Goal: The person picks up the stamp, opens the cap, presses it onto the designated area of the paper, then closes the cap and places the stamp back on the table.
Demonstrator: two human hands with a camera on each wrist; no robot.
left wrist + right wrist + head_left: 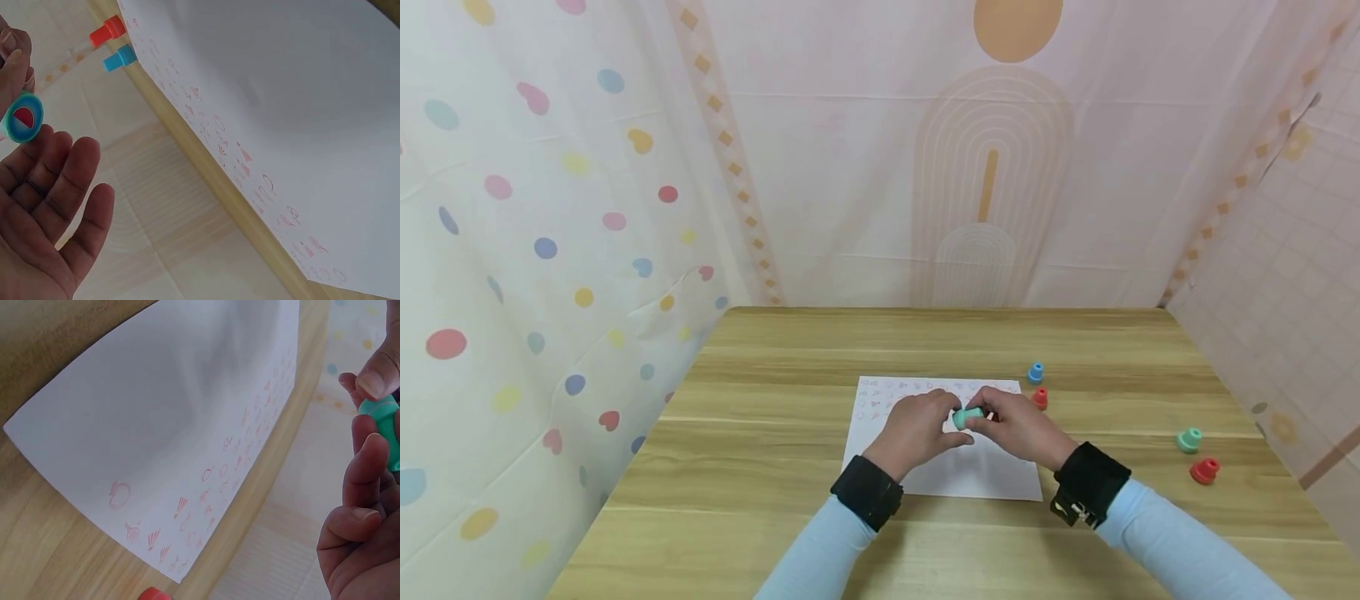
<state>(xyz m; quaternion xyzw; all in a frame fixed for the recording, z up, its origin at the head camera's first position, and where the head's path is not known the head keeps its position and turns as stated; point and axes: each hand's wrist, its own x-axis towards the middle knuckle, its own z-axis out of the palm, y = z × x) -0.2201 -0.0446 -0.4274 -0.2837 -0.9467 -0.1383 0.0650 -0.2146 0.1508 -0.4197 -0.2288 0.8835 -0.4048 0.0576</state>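
Note:
Over the paper, my right hand pinches a small green toy stamp. Its round face, turned toward the left wrist camera, carries a red design in a blue ring. My left hand is beside the stamp with loosely bent fingers and its thumb apart from them; whether a fingertip touches the stamp, I cannot tell. Below both hands lies a white sheet of paper. Rows of small red prints run along its far side, and the rest looks plain.
Just beyond the paper's far right corner stand a blue stamp and a red stamp. Farther right on the wooden table are a green stamp and another red stamp. Patterned curtains surround the table.

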